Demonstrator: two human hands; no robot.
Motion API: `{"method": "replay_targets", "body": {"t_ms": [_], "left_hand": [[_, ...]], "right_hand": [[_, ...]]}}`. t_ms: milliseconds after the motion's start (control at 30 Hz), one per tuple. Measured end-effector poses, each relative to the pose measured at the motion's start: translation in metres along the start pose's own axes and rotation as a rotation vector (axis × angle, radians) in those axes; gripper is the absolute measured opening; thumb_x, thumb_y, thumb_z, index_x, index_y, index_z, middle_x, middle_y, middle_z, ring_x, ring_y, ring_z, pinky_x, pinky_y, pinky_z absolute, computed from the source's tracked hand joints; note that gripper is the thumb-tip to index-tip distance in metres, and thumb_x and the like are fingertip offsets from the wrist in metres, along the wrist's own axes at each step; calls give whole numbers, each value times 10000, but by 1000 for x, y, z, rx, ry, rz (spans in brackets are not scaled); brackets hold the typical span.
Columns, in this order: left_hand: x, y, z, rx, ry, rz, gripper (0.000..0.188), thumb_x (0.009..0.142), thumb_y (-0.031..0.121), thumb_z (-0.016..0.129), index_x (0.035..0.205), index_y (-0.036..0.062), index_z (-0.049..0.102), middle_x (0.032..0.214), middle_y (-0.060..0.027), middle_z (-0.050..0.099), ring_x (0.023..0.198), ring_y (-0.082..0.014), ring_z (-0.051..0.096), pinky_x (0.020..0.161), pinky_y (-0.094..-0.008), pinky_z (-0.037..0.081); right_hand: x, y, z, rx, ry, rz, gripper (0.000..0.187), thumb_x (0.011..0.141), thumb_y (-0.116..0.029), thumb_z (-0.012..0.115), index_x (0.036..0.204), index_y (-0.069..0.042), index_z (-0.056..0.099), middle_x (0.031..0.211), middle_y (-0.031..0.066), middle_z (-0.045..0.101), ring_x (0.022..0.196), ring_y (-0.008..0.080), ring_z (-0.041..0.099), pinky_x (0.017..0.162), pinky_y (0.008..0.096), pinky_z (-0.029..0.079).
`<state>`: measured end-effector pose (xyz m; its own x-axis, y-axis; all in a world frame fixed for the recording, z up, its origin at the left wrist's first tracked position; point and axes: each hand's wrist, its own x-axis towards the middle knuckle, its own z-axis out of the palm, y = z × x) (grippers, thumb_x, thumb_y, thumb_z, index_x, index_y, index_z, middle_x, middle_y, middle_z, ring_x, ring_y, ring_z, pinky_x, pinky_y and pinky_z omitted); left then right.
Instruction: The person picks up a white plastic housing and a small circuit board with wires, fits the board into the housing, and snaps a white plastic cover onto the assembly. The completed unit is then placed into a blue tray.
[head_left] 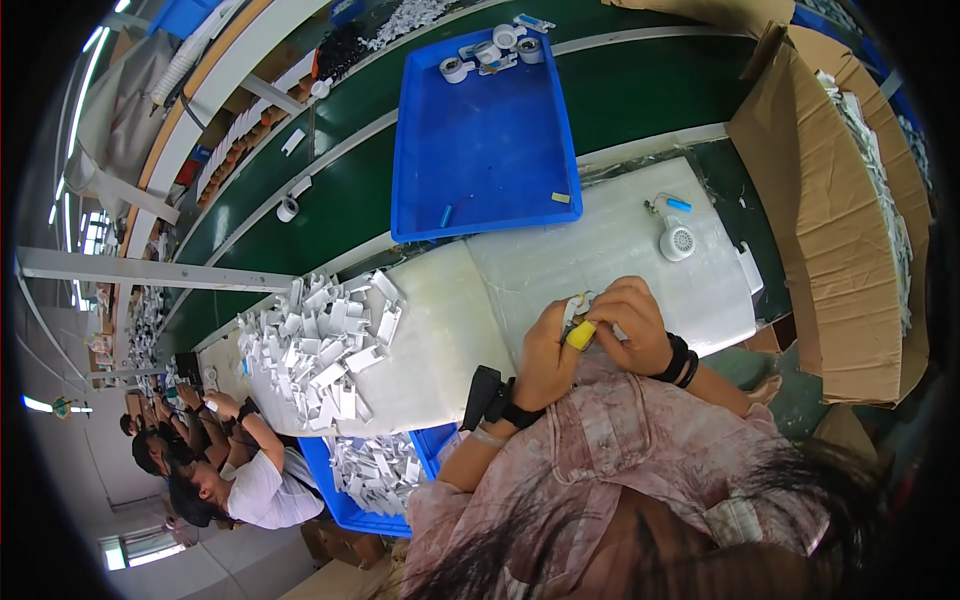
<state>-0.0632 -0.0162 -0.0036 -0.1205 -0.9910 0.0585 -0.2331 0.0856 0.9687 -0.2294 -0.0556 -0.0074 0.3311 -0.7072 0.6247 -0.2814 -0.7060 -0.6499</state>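
Close to my body, over the near edge of the worktable, my two hands meet. Closed fingers of my left hand (549, 358) hold a small white part (578, 304), mostly covered by the fingers. My right hand (634, 328) pinches at the same part from the other side. A yellow piece (581, 335) shows between the hands; whether it is a wrap on a finger or belongs to the part, I cannot tell. Beyond my right hand, a white round-headed housing with a grille (677, 242) lies on the table beside a small blue cylinder (679, 203).
A blue tray (397, 190) holds several white round units at its far end. White plastic casings (325, 345) lie heaped to the left, above a blue bin (330, 500) of more. A tall cardboard box (835, 220) stands right. Co-workers (265, 480) sit far left along the green conveyor (640, 85).
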Motion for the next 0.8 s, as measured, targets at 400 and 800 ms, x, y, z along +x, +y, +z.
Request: {"method": "replay_targets", "body": {"t_ms": [400, 800], "left_hand": [[-3, 5, -4, -181, -132, -181, 353, 966, 153, 526, 1273, -18, 487, 751, -9, 538, 631, -65, 478, 553, -223, 400], [-6, -3, 2, -41, -66, -39, 191, 956, 108, 493, 1081, -6, 581, 712, -33, 532, 601, -100, 513, 535, -247, 417]], "right_hand": [[4, 2, -6, -20, -28, -132, 226, 688, -26, 760, 880, -29, 640, 805, 89, 599, 741, 266, 592, 669, 359, 500], [-1, 0, -7, -22, -40, -148, 186, 712, -12, 736, 867, -20, 632, 784, 94, 588, 715, 264, 593, 665, 363, 506]]}}
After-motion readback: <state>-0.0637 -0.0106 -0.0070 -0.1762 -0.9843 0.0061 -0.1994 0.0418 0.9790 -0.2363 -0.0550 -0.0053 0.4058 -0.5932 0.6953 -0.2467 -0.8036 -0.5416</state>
